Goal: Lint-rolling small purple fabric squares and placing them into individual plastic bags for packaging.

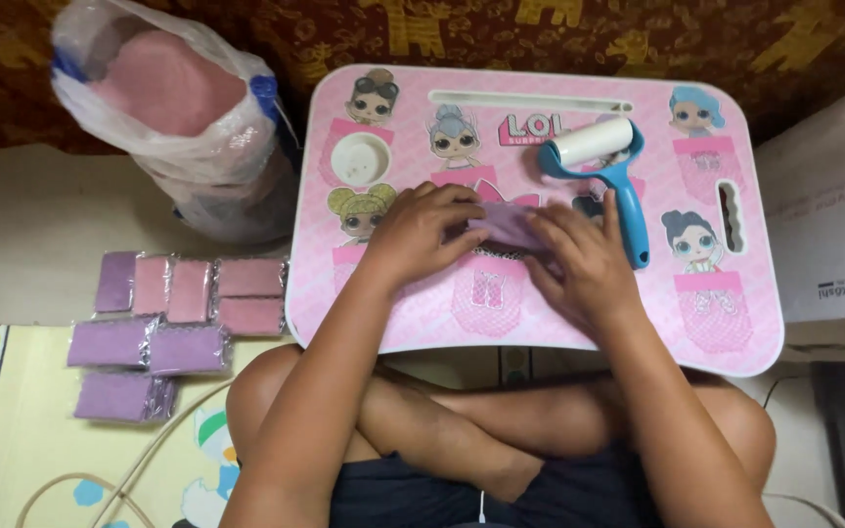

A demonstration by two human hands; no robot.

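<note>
A: Why do we keep both hands on the purple cloth (507,223)?

B: So it lies flat on the pink bench (403,303). Our left hand (421,233) presses its near edge with fingers curled down; our right hand (581,262) pins the other side, fingers spread.

A: And the lint roller (603,168)?

B: Just beyond our right hand, within reach. The wrapped packets (168,328) wait on the floor, well left of our left hand, beside the plastic bag (178,117).

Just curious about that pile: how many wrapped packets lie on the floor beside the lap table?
8 visible: five in the upper group, one purple and four pink, and three purple below. More may sit underneath.
</note>
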